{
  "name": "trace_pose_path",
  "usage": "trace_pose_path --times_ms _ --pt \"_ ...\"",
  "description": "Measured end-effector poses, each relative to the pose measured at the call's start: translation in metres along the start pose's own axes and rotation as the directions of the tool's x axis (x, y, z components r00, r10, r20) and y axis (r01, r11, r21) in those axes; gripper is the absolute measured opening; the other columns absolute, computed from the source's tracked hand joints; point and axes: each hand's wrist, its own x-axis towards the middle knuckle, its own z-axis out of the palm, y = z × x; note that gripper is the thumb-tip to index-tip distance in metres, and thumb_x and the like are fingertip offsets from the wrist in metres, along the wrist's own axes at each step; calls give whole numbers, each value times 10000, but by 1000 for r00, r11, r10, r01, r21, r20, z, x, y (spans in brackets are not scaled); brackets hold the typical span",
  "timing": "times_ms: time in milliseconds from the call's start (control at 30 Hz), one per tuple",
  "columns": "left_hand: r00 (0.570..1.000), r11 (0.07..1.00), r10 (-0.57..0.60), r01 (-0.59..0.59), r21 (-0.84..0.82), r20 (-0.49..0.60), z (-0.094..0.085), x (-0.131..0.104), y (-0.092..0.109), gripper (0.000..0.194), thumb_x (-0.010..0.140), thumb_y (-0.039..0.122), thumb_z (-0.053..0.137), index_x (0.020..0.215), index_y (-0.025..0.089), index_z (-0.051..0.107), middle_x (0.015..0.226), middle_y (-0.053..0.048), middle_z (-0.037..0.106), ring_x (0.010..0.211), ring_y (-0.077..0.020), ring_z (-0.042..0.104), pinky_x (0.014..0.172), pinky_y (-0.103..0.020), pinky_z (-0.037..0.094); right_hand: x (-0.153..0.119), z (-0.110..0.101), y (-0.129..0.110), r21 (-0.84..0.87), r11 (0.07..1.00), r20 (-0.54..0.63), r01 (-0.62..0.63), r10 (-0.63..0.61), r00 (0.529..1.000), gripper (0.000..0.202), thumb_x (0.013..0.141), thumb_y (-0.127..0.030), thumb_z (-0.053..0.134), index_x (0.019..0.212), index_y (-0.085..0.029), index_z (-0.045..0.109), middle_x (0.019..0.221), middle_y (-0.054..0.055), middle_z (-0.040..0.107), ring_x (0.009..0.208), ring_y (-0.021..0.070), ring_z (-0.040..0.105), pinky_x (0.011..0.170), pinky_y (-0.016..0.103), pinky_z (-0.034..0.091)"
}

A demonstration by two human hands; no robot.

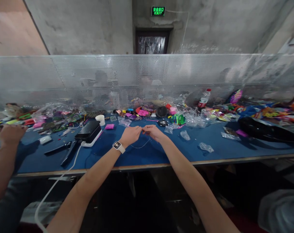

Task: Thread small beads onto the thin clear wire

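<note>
Meeting almost tip to tip above the blue table (161,155), the left hand (131,136) and the right hand (153,132) have their fingers pinched closed; what sits between them is too small to tell. A thin cord (142,147) curves just below the fingers, and I cannot tell whether they grip its ends. A pale watch (117,145) circles the left wrist. Left of the fingers are a pink packet (109,126), a white cup (100,120) and, nearer the table's front edge, a black box (88,131) with a white cable (75,161) and a black tool (71,150) beside it. Farther left, another person's hand (12,134) is over the table. Beyond the fingers runs a heap of colourful pieces (143,112), with a red-capped bottle (204,98) off to the right, before a perforated screen (127,71). Right of the fingers, a small clear bag (185,135) lies near, and a big black object (265,129) well apart.
</note>
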Motion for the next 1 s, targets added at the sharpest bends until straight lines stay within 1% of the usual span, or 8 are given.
trace_pose_path --times_ms 67,133,233,333,400,567,733,1000 --pt "999 999 40 -40 16 4 -1 0 2 322 1118 248 375 1084 203 692 1030 -99 739 951 -224 699 817 -325 469 0 0 -1 89 993 23 -72 70 997 395 625 -491 919 683 -184 677 679 32 695 686 167 643 674 289 478" --pt "999 999 37 -37 10 5 0 0 3 313 1112 242 386 1079 203 694 1025 -101 742 955 -228 700 816 -330 467 -1 2 -1 70 995 24 -70 68 997 396 648 -506 898 684 -188 664 664 30 678 679 176 646 671 299 487" --pt "997 996 -72 71 -51 -21 2 1 0 286 1102 254 418 1069 211 699 1041 -95 757 946 -225 704 784 -319 461 -1 6 0 -155 979 -62 136 -147 987 379 739 -542 840 788 -195 696 717 32 717 705 188 660 700 312 499" --pt "984 977 -176 172 -124 -25 5 3 -4 227 1069 244 487 1011 217 704 991 -77 770 910 -225 708 756 -312 451 -3 9 1 -453 827 -83 334 -412 907 301 860 -478 758 993 -209 733 792 32 770 751 204 685 770 335 515" --pt "979 967 -206 203 -153 -3 6 4 -5 196 1045 237 523 982 220 708 944 -66 772 875 -226 708 737 -312 442 -4 9 1 -577 724 -29 377 -480 877 232 920 -406 695 1045 -219 754 831 37 792 783 216 703 800 343 519" --pt "971 954 -239 238 -183 12 8 6 -6 190 1035 243 537 990 220 720 930 -69 778 861 -229 707 732 -307 429 -4 5 2 -658 635 55 405 -495 867 193 941 -299 668 1036 -223 818 950 68 825 881 247 750 856 357 535" --pt "970 952 -243 241 -188 10 11 6 -8 195 1033 246 541 977 219 725 922 -69 775 860 -230 701 733 -308 424 0 2 7 -691 618 48 375 -478 877 212 941 -277 696 1102 -223 822 965 75 831 877 255 751 878 370 542" --pt "976 971 -220 219 -93 7 9 3 -5 246 1077 253 470 1068 204 712 1042 -100 770 948 -238 702 784 -315 446 1 9 6 -716 571 89 402 -496 863 204 973 -217 636 1052 -202 824 1019 93 814 934 243 721 904 359 516"
